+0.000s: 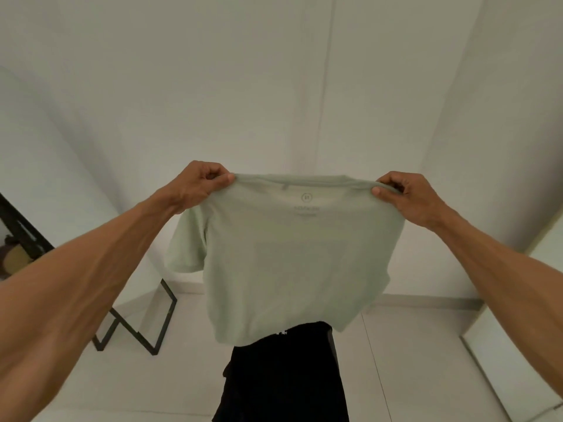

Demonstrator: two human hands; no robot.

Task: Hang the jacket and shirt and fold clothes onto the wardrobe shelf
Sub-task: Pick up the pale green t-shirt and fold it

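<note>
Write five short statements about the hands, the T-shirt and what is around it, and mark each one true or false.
1. The left hand and the right hand each pinch a shoulder of the pale green T-shirt. True.
2. The T-shirt lies folded on a shelf. False: it hangs in the air from the two hands.
3. A black garment shows below the T-shirt's hem. True.
4. The left hand holds a hanger. False: it grips only the T-shirt.
5. A black metal frame stands on the floor to the left of the T-shirt. True.
</note>
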